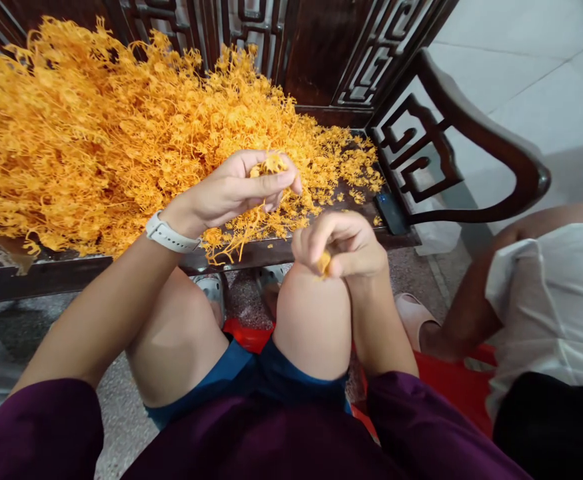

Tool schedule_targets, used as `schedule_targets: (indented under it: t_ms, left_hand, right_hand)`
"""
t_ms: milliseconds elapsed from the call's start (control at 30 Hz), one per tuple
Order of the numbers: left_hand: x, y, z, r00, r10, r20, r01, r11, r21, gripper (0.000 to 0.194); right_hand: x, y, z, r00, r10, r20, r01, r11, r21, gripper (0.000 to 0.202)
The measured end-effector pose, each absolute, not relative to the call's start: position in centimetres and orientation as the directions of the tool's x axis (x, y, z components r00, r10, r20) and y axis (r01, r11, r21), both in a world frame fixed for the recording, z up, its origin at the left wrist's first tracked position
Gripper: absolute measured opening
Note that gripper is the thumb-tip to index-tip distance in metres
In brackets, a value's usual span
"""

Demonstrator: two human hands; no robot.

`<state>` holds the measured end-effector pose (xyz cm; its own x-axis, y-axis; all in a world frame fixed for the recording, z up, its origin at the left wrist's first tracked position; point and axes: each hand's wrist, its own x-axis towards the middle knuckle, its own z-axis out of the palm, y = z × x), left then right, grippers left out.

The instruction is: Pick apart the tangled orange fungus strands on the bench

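Note:
My left hand, with a pale watch band at the wrist, is closed around orange plastic flower pieces with a spiky, petal-like shape. Thin orange stems hang below that hand; I cannot tell whether they belong to the held pieces. Over my right knee, my right hand pinches a small orange plastic piece, slightly blurred. Behind both hands spreads a large heap of orange plastic flowers on stems, with loose flower heads thinning out at its right end.
The heap lies on a dark carved wooden bench with a curved armrest at right. A dark phone rests near the armrest. Another person's leg in white shorts is at right, beside a red plastic stool. Cardboard shows at left.

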<state>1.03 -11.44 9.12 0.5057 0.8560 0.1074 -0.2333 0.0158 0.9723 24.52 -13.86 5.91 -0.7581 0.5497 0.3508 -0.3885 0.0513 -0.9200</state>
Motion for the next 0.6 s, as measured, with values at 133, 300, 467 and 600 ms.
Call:
schedule_targets:
  t_ms: [133, 300, 467, 600]
  left_hand:
    - [0.9, -10.6, 8.7, 0.398, 0.916, 0.049, -0.148, 0.011, 0.989, 0.045]
    - [0.9, -10.2, 8.2, 0.398, 0.915, 0.065, -0.158, -0.002, 0.987, 0.040]
    - [1.2, -10.1, 7.5, 0.443, 0.894, 0.068, -0.065, -0.044, 0.997, 0.035]
    - [1.5, -10.3, 7.4, 0.489, 0.870, 0.061, 0.042, -0.094, 0.995, 0.027]
  right_hand:
    - [25.1, -13.1, 5.1, -0.883, 0.313, 0.348, -0.421, -0.207, -0.883, 0.034]
    - [25.4, -12.2, 5.2, -0.438, 0.886, 0.154, -0.860, -0.463, 0.216, 0.009]
    - [25.2, -11.5, 5.2, -0.291, 0.955, -0.056, -0.826, -0.280, -0.489, 0.034]
    - [24.3, -12.3, 6.0, -0.197, 0.978, -0.064, -0.510, -0.158, -0.845, 0.032]
